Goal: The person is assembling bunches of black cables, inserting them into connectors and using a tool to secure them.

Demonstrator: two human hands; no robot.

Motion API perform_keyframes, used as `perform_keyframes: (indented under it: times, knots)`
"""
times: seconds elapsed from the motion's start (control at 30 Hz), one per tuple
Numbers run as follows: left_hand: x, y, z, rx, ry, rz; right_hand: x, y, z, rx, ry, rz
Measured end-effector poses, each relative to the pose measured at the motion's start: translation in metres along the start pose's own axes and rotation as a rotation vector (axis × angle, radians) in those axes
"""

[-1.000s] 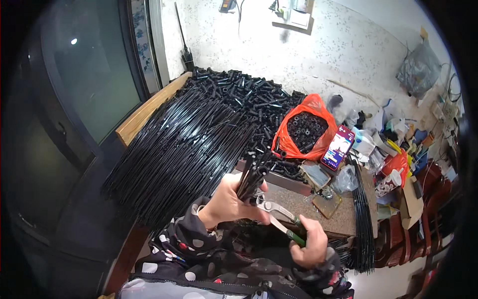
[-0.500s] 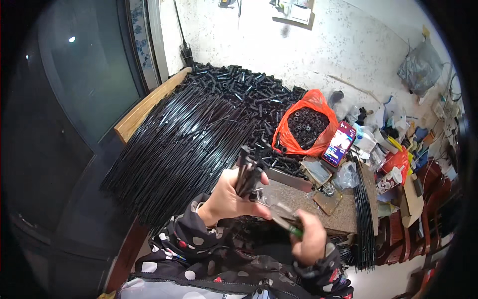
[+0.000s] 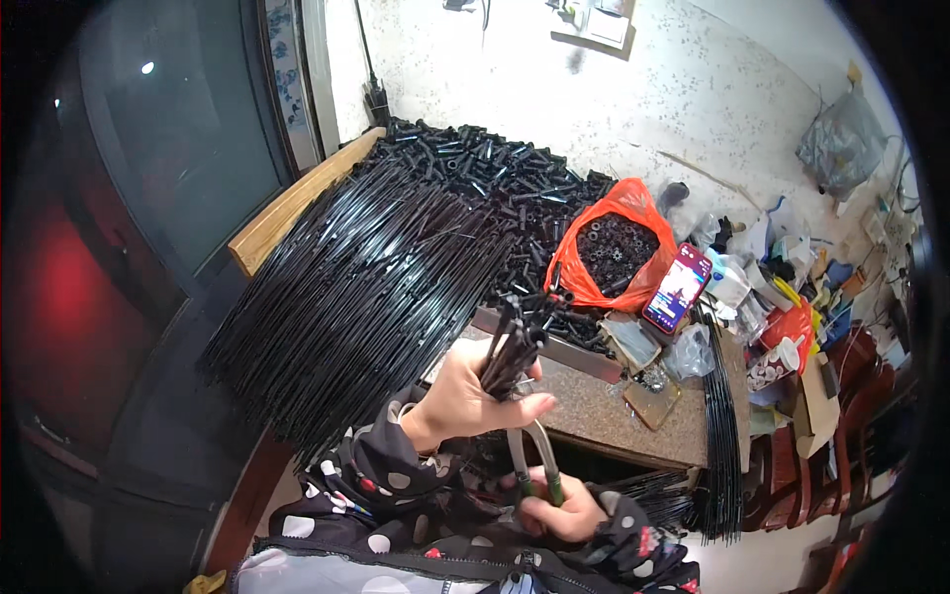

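My left hand (image 3: 452,393) is closed around a bundle of thin black rods (image 3: 513,358), whose thicker tube-like ends stick up above the fingers. Below it, my right hand (image 3: 566,517) grips pliers (image 3: 545,453) by their green-covered handles, which stand apart. The pliers' head points up at the underside of the bundle; my left hand and the bundle partly hide it, so I cannot tell what the jaws touch. Behind both hands lies a large pile of long black rods (image 3: 346,287). Short black tubular pieces (image 3: 485,163) are heaped at the back of the table.
An orange plastic bag (image 3: 562,262) of small black ring-like parts stands on the speckled table (image 3: 594,416). A lit phone (image 3: 679,287) leans beside it. Another bundle of black rods (image 3: 723,436) hangs over the right edge. Clutter and a patterned cup (image 3: 772,366) lie further right.
My right hand has moved left and down, bringing the pliers under the rod bundle with their handles pointing toward me. My left hand has shifted slightly right, still holding the bundle.
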State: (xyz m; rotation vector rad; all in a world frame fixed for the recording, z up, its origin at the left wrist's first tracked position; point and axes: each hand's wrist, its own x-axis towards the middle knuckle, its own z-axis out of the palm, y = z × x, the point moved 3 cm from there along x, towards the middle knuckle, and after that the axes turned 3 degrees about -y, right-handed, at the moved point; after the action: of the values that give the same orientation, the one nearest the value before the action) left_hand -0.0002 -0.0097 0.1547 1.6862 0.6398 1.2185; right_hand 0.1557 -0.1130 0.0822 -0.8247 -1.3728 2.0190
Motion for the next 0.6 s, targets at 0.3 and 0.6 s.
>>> perform_keyframes:
  times: [0.3,0.6]
  knots:
    - [-0.010,-0.002,0.000,0.030,0.090,0.082,0.007,-0.010,-0.004,-0.716,0.499,-0.278]
    - [-0.021,-0.004,0.017,-0.149,0.273,0.061,-0.010,-0.014,0.011,-0.807,0.603,-0.208]
